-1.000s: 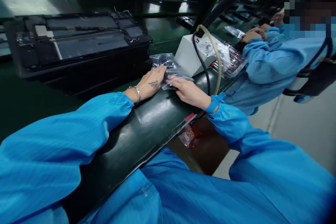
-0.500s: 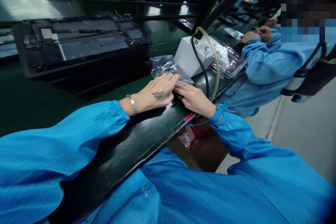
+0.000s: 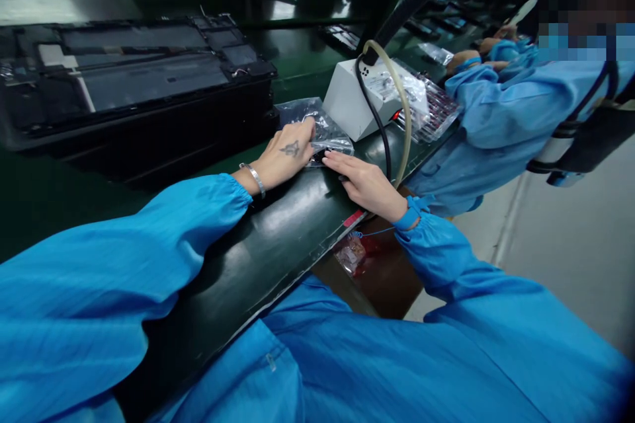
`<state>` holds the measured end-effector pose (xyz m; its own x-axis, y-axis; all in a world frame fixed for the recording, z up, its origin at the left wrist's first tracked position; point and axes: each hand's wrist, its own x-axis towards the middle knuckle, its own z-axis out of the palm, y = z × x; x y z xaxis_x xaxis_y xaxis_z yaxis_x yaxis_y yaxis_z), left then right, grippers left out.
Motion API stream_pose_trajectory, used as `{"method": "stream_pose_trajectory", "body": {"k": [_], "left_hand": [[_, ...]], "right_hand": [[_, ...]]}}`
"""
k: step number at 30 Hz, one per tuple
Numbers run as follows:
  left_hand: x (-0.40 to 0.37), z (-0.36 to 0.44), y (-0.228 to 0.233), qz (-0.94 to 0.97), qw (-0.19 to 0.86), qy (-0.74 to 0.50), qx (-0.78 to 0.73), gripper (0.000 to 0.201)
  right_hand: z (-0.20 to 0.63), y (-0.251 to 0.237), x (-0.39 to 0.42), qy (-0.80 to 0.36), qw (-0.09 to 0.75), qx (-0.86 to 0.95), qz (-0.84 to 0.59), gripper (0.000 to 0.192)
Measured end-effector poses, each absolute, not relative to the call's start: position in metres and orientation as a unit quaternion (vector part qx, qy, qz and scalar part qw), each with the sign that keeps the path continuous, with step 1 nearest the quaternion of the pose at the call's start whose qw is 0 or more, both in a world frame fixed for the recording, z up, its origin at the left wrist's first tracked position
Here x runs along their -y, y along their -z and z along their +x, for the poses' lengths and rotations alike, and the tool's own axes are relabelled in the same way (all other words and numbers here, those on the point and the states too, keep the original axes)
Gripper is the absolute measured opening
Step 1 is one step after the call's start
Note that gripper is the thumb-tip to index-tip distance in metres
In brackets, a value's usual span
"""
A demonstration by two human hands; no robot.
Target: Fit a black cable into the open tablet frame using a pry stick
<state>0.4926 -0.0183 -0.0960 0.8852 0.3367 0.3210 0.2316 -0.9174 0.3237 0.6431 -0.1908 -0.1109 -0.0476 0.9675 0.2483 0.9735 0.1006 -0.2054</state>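
Note:
A clear plastic bag (image 3: pixel 325 124) lies on the dark green bench between my hands, with small dark pieces showing through near its close edge. My left hand (image 3: pixel 286 153) is at the bag's left side, back of the hand up and fingers curled down onto the plastic; its fingertips are partly hidden. A metal bangle circles that wrist. From the right, my right hand (image 3: pixel 364 180) reaches in with fingers stretched out together, fingertips at the bag's near edge. I cannot tell exactly what the fingertips touch.
Left of the bag stands a stack of black trays (image 3: pixel 149 79). Behind it is a white box (image 3: pixel 350 96) with a cable and pale hose (image 3: pixel 404 106). A bagged tray of small parts (image 3: pixel 439 112) lies beside a co-worker's blue sleeve (image 3: pixel 486 96). The bench edge (image 3: pixel 297 284) runs diagonally.
My left hand has moved left, away from my right hand, uncovering the bag's near part and dark pieces. My right fingers now lie straighter. The view has shifted slightly.

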Motion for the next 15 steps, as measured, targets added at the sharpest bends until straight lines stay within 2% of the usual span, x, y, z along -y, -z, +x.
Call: {"method": "stream_pose_trajectory", "body": {"k": [4,9,15], "left_hand": [[0.015,0.493,0.1,0.966,0.145,-0.203,-0.062,0.028],[0.018,0.495,0.103,0.973,0.149,-0.165,-0.059,0.031],[0.03,0.489,0.094,0.979,0.131,-0.138,-0.067,0.036]], "right_hand": [[0.643,0.111,0.189,0.016,0.174,0.704,-0.688,0.064],[0.643,0.117,0.186,0.069,0.177,0.669,-0.718,0.06],[0.644,0.12,0.19,0.094,0.352,0.65,-0.667,0.049]]}}
